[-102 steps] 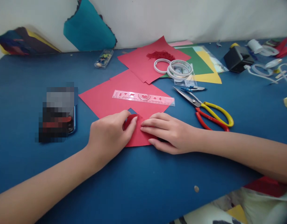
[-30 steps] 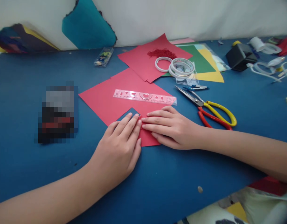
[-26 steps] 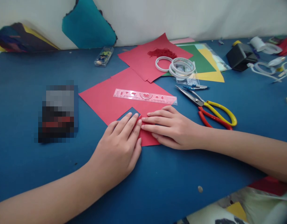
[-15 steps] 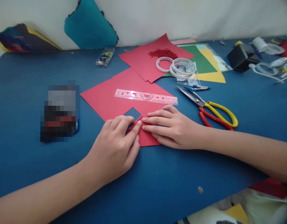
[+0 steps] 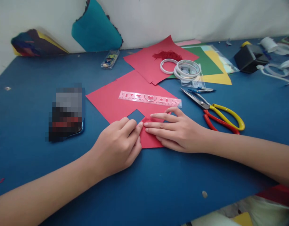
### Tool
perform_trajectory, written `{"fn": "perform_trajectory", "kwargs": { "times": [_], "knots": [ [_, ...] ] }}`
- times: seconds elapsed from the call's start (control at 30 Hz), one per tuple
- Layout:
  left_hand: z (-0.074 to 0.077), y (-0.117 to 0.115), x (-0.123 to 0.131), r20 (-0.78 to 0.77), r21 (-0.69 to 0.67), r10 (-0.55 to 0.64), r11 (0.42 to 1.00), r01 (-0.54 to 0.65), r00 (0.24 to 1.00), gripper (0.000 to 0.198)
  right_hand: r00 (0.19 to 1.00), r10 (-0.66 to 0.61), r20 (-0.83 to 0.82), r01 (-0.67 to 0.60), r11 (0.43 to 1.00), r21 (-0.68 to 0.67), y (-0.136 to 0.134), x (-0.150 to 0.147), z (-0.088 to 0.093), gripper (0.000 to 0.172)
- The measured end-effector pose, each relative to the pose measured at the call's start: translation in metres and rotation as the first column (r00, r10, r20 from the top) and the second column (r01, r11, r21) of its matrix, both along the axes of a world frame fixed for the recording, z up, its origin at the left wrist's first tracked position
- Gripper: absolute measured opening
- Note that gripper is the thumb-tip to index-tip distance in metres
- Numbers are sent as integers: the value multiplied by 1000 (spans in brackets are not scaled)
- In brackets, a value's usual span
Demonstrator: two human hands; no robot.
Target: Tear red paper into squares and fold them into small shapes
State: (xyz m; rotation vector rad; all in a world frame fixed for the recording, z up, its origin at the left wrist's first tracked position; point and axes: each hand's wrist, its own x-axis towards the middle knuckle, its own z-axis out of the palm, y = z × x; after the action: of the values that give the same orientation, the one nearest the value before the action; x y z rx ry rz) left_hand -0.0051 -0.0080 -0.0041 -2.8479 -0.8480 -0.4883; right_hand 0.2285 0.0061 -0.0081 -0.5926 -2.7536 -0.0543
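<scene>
A small folded piece of red paper (image 5: 152, 142) lies on the blue table under both hands. My left hand (image 5: 119, 141) is closed at its left side, fingers curled and thumb and index finger pressed on the fold; its left part is hidden. My right hand (image 5: 174, 130) lies flat on the right part of the same paper, fingers stretched and slightly apart, the fingertips almost meeting the left ones. Just beyond the hands, a larger red sheet (image 5: 104, 95) carries a clear plastic ruler (image 5: 150, 98). Scissors (image 5: 212, 110) with yellow and red handles rest beyond my right forearm.
At the back, more red sheets (image 5: 139, 64) hold red thread (image 5: 166, 56) and tape rolls (image 5: 188, 69). A blue compass (image 5: 202, 90) lies above the scissors. A blurred-out phone-like object (image 5: 66, 113) is at left, a small clear box (image 5: 110, 59) behind it, a black dispenser (image 5: 250, 58) at right.
The raised flap of the small red paper now lies lower beneath my fingers. My left-hand fingers have curled in more. The whole view has shifted slightly, with things appearing further right.
</scene>
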Motion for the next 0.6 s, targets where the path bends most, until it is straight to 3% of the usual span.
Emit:
{"fn": "perform_trajectory", "kwargs": {
  "times": [0.27,0.43,0.6],
  "knots": [
    [-2,6,-4,88,-174,51,984,-35,995,38,1000,9,-19,-10,1000,-9,1,-1,1,32],
    [-2,12,-5,61,-202,1,979,11,998,39,1000,6,-19,-7,1000,-17,1,-1,0,33],
    [-4,13,-5,78,-232,35,973,-16,996,42,999,9,-38,-10,999,-34,1,-1,0,33]
  ]
}}
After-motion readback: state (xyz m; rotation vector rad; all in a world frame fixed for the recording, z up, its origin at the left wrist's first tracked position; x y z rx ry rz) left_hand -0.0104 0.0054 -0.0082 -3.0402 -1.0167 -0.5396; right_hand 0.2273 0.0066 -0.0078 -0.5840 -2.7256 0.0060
